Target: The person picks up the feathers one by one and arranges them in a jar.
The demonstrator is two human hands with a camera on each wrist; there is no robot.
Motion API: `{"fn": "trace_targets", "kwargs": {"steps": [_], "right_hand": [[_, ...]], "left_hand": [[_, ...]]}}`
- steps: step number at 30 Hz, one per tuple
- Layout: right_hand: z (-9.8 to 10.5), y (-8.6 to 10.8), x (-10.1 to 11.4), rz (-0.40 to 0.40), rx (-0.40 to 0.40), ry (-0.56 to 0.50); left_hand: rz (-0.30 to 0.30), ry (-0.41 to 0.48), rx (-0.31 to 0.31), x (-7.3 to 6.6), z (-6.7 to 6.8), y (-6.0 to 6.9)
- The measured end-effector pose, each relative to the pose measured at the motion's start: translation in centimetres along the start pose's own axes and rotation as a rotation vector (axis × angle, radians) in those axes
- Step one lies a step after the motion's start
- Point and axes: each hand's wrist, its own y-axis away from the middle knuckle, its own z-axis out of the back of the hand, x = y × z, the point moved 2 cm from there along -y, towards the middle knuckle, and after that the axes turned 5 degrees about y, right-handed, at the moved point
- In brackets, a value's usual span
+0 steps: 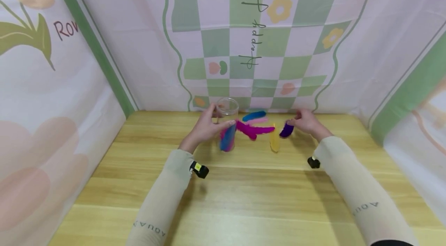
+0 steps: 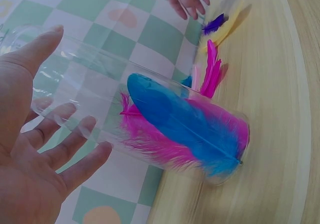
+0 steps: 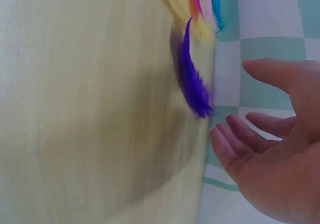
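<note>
A tall clear cup stands upright on the table, with blue and magenta feathers inside. My left hand holds it near the top, thumb on one side and fingers on the other. Close to my right hand lies a dark purple feather. In the right wrist view the fingers of that hand are spread loosely, apart from the feather, with nothing between them. Between the hands lie magenta feathers, a yellow feather, a blue feather and a pale pink one.
The light wooden table extends toward me in front of the feathers. A checked cloth backdrop rises right behind them. Printed cloth also hangs along the left and right sides.
</note>
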Motion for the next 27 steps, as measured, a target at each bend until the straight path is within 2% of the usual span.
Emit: {"fn": "trace_targets", "kwargs": {"steps": [10, 16, 20, 27], "right_hand": [[-1.4, -0.3, -2.2, -0.150, 0.060, -0.065], [-2.0, -0.4, -2.1, -0.162, 0.014, -0.027], [-2.1, -0.7, -2.0, -0.190, 0.017, 0.004], [-2.3, -0.7, -2.8, -0.227, -0.010, -0.052]], "left_hand": [[0.008, -0.018, 0.001, 0.0, 0.0, 0.0], [-0.009, -0.021, 0.006, -0.3, 0.2, -0.2], [-0.016, -0.013, 0.014, -0.4, 0.3, -0.4], [-0.005, -0.020, 0.017, -0.2, 0.1, -0.1]]}}
